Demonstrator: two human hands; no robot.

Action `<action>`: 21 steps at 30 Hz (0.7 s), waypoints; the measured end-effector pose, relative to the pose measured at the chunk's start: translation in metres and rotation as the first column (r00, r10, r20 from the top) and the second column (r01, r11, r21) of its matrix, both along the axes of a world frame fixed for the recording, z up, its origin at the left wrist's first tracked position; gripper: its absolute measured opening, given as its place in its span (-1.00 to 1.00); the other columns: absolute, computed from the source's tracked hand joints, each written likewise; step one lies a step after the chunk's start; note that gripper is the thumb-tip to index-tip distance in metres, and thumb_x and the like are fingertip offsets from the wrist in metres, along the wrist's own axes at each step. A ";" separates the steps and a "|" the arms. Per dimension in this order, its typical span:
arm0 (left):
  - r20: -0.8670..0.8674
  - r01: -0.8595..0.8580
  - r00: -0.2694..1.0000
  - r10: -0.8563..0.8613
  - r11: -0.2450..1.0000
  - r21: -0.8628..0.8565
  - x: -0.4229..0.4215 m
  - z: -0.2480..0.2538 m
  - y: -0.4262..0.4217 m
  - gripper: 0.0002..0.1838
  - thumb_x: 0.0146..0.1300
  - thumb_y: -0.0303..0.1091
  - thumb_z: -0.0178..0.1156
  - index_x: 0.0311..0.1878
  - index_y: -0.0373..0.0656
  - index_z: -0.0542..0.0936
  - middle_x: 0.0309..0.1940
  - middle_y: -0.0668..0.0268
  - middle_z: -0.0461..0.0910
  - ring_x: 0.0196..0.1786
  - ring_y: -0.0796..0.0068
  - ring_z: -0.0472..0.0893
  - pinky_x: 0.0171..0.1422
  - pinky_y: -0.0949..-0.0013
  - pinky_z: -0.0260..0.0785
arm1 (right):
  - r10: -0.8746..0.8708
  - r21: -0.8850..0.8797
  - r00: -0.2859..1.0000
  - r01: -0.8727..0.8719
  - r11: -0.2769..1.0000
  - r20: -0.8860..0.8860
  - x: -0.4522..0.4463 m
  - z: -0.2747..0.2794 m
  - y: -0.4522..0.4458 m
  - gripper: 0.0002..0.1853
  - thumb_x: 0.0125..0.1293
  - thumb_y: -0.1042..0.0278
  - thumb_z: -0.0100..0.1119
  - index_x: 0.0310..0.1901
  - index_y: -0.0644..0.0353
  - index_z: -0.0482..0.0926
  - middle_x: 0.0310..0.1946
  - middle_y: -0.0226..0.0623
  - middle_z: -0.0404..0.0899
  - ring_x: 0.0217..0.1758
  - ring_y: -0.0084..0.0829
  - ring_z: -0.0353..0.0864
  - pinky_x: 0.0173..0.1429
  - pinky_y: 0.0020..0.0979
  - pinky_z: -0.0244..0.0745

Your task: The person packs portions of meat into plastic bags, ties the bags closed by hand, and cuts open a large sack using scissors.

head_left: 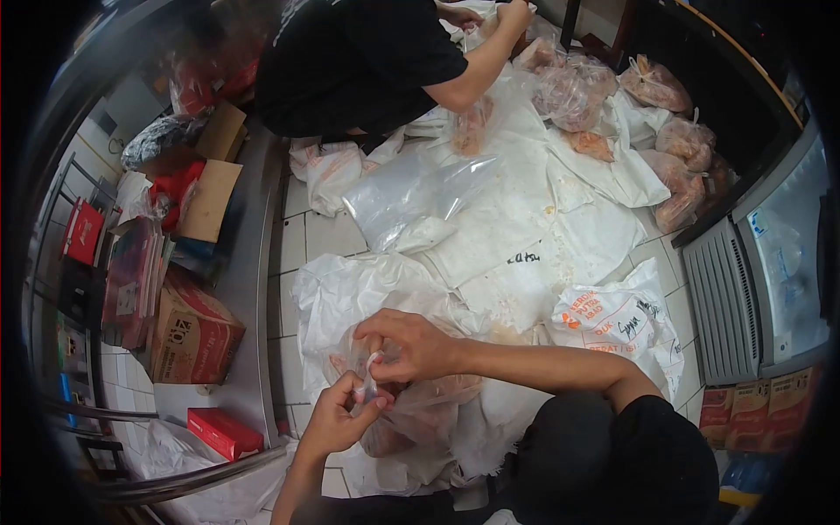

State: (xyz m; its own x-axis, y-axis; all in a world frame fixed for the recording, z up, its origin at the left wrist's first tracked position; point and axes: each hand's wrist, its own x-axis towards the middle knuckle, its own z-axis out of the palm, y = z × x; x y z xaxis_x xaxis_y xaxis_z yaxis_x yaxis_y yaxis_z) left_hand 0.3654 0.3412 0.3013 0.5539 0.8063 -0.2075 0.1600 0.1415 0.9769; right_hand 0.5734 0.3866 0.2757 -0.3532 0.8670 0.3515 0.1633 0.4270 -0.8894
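Left hand (343, 418) and right hand (409, 344) pinch the gathered neck of a clear plastic bag (433, 416).
From where I stand, the fingers of both are closed tight on the bunched plastic, probably to keep the pinkish contents (385, 439) in; the bag rests low before the person, on white sheeting (328, 284) seemingly spread to keep it off the tiled floor (337, 234).

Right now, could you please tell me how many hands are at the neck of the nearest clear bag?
2: on the clear bag, the left hand holds the neck's near side, the right hand its far side. No other hand shows there.
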 end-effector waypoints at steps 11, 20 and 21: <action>-0.462 0.230 0.877 -0.133 0.960 0.161 -0.026 0.006 -0.002 -0.73 0.07 -0.39 0.38 -0.40 -0.20 0.43 -0.55 0.29 0.54 -0.49 0.54 0.50 -0.34 0.42 0.37 | 0.492 -0.350 0.869 -0.446 0.824 0.052 -0.018 -0.025 0.013 -0.63 0.33 0.18 0.17 0.02 0.24 0.40 -0.38 -0.19 0.66 -0.30 -0.40 0.63 -0.25 -0.34 0.44; -0.382 0.327 0.862 0.333 0.209 0.921 -0.003 -0.023 -0.001 -0.82 -0.11 -0.64 0.28 -0.42 -0.29 0.49 -0.25 0.12 0.52 -0.31 0.15 0.54 -0.22 0.27 0.40 | 0.249 -0.578 0.961 -0.136 0.805 0.121 -0.040 -0.047 0.019 -0.81 0.04 0.30 0.29 -0.41 0.24 0.58 -0.48 -0.18 0.64 -0.39 -0.32 0.62 -0.31 -0.34 0.48; -0.384 0.332 0.865 0.324 0.206 0.921 -0.005 -0.027 0.000 -0.82 -0.11 -0.64 0.28 -0.42 -0.29 0.49 -0.25 0.12 0.52 -0.31 0.15 0.54 -0.22 0.27 0.40 | 0.328 -0.601 0.932 -0.175 0.780 0.154 -0.040 -0.046 0.023 -0.78 0.04 0.30 0.29 -0.33 0.25 0.57 -0.44 -0.21 0.64 -0.36 -0.36 0.61 -0.29 -0.37 0.47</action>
